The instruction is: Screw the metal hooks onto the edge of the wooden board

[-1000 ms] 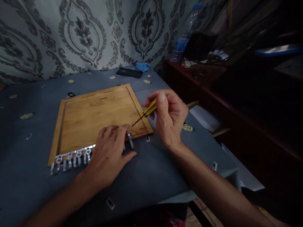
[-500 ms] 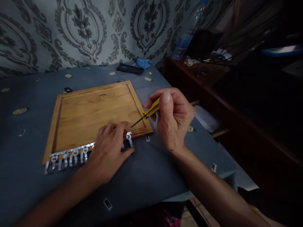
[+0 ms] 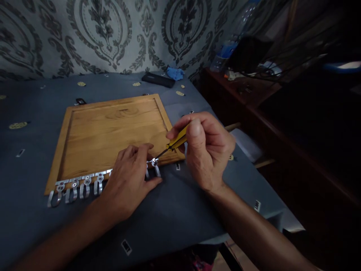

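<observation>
A wooden board (image 3: 113,131) lies flat on a blue-grey cloth. A metal rail of hooks (image 3: 76,186) runs along its near edge. My left hand (image 3: 128,180) rests palm down on that rail, fingers pressing it against the board near its right end. My right hand (image 3: 207,146) is closed round a yellow-handled screwdriver (image 3: 176,140). The screwdriver's thin tip touches the rightmost hook (image 3: 154,163) at the board's near right corner, just beside my left fingertips.
A black phone (image 3: 158,79) and a blue rag (image 3: 175,72) lie at the far edge by the patterned wall. A dark wooden sideboard (image 3: 254,109) with a plastic bottle (image 3: 228,49) and cables stands to the right. The cloth-covered table's edge (image 3: 254,222) drops off near right.
My right hand has come down and left, bringing the screwdriver tip from above the board's corner onto the rightmost hook. My left hand has stayed on the rail.
</observation>
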A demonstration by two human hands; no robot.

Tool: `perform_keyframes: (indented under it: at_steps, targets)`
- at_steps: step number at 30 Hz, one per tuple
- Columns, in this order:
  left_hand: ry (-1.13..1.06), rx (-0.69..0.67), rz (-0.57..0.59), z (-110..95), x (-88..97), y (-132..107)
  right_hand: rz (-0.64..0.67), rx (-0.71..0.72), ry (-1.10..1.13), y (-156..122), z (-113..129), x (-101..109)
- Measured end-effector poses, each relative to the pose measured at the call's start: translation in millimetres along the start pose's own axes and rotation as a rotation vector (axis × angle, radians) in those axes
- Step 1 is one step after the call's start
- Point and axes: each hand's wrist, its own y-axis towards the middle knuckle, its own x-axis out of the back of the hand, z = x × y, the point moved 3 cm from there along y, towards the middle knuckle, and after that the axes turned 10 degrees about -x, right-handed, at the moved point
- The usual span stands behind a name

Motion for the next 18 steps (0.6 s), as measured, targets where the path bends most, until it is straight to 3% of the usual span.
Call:
perform_keyframes:
  at_steps: [14, 18]
  targets:
    - [-0.012, 0.005, 0.018, 0.0, 0.4, 0.9, 0.033, -0.019, -0.031, -2.0, -0.7, -2.9]
    - [-0.021, 0.016, 0.029, -0.7, 1.4, 1.5, 0.117, -0.03, -0.069, -0.8, 6.6, -5.6]
